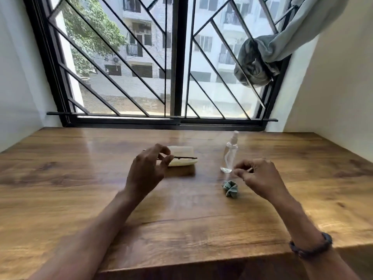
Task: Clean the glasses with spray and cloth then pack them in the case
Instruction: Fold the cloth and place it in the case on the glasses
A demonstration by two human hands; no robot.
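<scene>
A cream glasses case (184,156) lies on the wooden table (181,219), with a thin dark line along its front. My left hand (148,170) has thumb and fingers curled round the case's left end and hides that end. No glasses show outside the case. A clear spray bottle (229,156) stands upright to the right of the case. A crumpled grey-green cloth (230,188) lies in front of the bottle. My right hand (258,177) hovers just right of the bottle and above the cloth, its fingers loosely curled with nothing visible in them.
A barred window (177,77) runs along the table's far edge, with white walls on both sides. A grey curtain (260,61) is knotted at the upper right. The table's front edge (201,267) is close to me.
</scene>
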